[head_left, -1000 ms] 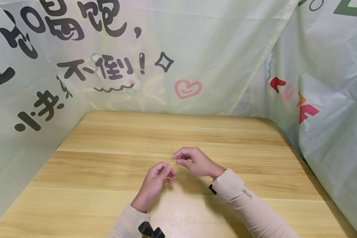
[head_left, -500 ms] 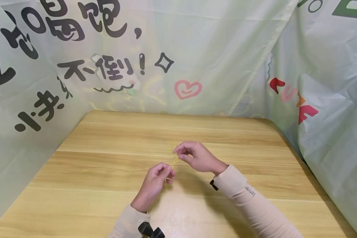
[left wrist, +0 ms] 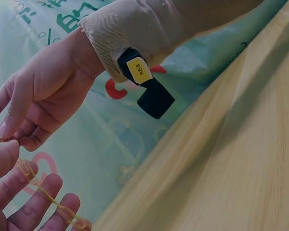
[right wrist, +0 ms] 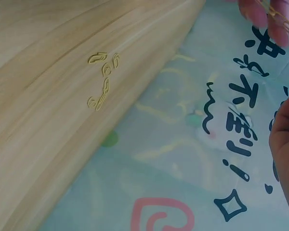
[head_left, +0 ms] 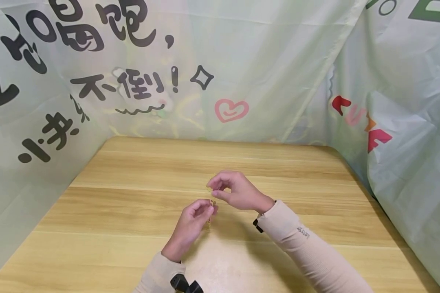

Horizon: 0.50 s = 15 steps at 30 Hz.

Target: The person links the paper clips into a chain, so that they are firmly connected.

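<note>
My left hand (head_left: pixel 190 224) pinches a short chain of gold wire paper clips (left wrist: pixel 49 196) between thumb and fingertips. The chain hangs down along the other fingers. Close above, my right hand (head_left: pixel 238 191) has its fingers bent, with the thumb near the index finger by the chain's upper end. Whether a clip sits between those fingertips is too small to tell. Several loose gold paper clips (right wrist: pixel 106 85) lie on the table in the right wrist view. In the head view they are mostly hidden behind my right hand.
A wood-grain table (head_left: pixel 132 211) lies under both hands. Pale printed cloth (head_left: pixel 271 73) hangs round its back and sides. A black camera mount (head_left: pixel 187 283) is on my left wrist, another (left wrist: pixel 139 77) on the right.
My right hand first rose away from the left, stretching the chain, then shifted left nearer to it. The chain now hangs lower below my left hand, which has barely moved.
</note>
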### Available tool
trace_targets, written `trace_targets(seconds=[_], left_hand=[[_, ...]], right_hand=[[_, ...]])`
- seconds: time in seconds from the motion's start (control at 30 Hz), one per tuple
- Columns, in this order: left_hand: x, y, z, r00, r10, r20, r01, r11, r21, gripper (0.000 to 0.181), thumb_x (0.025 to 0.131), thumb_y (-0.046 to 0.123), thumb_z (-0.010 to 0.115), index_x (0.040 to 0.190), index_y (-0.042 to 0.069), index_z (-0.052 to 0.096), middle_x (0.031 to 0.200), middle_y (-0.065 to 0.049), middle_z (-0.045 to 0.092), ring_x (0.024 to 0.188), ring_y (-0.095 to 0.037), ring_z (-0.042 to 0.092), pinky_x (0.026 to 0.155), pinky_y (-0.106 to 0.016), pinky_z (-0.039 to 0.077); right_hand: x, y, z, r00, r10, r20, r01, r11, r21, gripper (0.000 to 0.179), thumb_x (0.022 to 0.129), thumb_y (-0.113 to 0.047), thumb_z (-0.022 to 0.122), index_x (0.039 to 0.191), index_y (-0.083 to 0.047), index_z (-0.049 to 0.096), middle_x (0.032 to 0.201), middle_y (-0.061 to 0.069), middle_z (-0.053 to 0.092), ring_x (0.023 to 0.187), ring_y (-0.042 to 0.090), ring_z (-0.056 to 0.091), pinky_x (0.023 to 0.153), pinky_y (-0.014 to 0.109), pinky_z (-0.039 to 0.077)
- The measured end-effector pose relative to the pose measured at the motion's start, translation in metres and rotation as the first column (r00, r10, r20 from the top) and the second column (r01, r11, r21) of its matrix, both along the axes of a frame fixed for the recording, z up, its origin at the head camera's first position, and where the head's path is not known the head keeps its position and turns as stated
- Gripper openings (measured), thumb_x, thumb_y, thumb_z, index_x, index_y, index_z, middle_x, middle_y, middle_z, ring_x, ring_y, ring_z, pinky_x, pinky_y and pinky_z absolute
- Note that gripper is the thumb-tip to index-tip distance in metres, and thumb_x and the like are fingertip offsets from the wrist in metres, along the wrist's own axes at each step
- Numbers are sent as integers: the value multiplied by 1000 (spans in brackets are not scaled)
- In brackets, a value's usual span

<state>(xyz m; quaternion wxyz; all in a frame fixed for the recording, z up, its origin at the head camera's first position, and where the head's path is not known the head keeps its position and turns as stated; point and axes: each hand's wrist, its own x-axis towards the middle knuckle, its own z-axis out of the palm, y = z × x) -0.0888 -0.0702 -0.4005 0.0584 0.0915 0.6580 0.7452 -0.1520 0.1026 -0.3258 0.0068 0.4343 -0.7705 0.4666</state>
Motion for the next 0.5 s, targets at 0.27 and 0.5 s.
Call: trace_targets(seconds=[0.27,0.5], left_hand=[[1,-1,-6,999,14,-42,-15,1000,-16,27,101,17,53,110,-7,61,110,-21,65,102,-24,61,91,-34,48],[-4,1,-5,998,41,-50,-41,999,4,22,101,10,51,105,-9,62,102,-19,67,93,-19,64,83,-31,50]], right_hand=[[2,-6,-2,999,4,35,-5,999,36,17,86,6,68,102,-1,67,89,9,66,79,12,62,74,28,54],[-3,-7,-1,1000,-14,25,13,999,40,14,88,2,67,102,0,67,89,8,67,79,12,62,73,28,54]])
